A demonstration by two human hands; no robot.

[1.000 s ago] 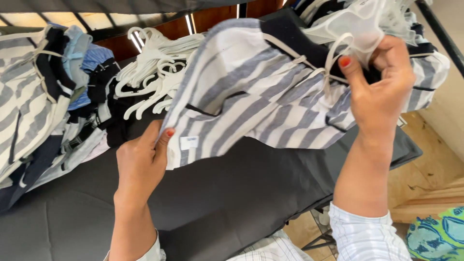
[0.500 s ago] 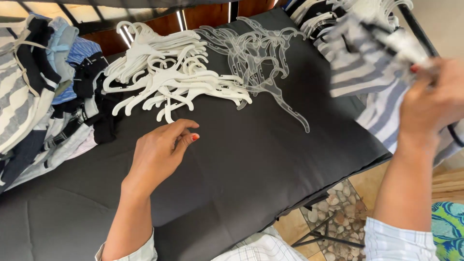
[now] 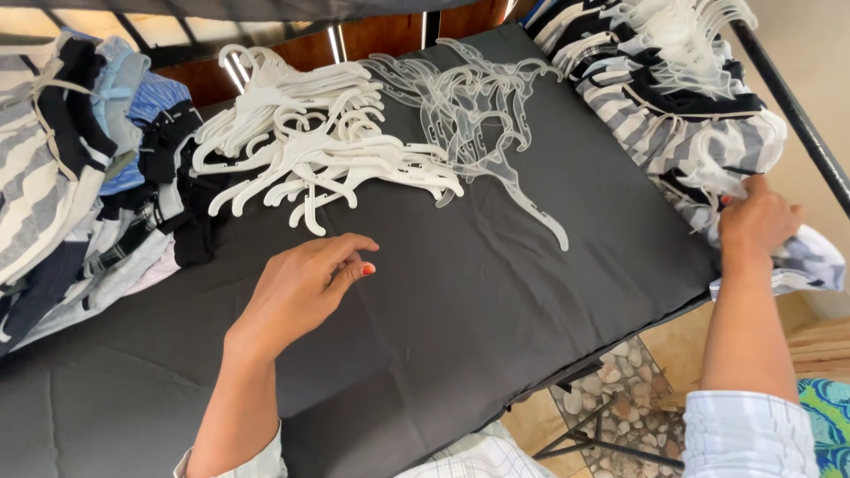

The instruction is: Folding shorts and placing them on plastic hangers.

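Overhead, a dark cloth-covered surface fills most of the head view. Piled white hangers sit at its far middle, tangled, hooks pointing every way; just beside them to the right, touching, a smaller heap of clear hangers, one long clear piece trailing down toward the centre. Far left edge: a stack of folded clothes, grey-white striped, light blue, black and navy pieces overlapping, some spilling onto the surface. Far right: a pile of striped garments on hangers, grey, white and black stripes, white hanger hooks sticking up at the top, the pile hanging over the surface's right edge next to a dark metal bar. Below the edge, stone-patterned floor and thin black legs of a stand. Left hand hovers low over bare cloth in the middle, palm down, fingers loosely curled and slightly apart, holding nothing, red polish on the thumbnail; nearest things are the white hangers, just beyond the fingertips but apart. Nothing lies between hand and hangers. Right hand is at the right edge, fingers closed onto the lower part of the striped garments, pinching striped fabric; a fold of it droops below the hand off the surface. Right sleeve light plaid, left cuff the same.
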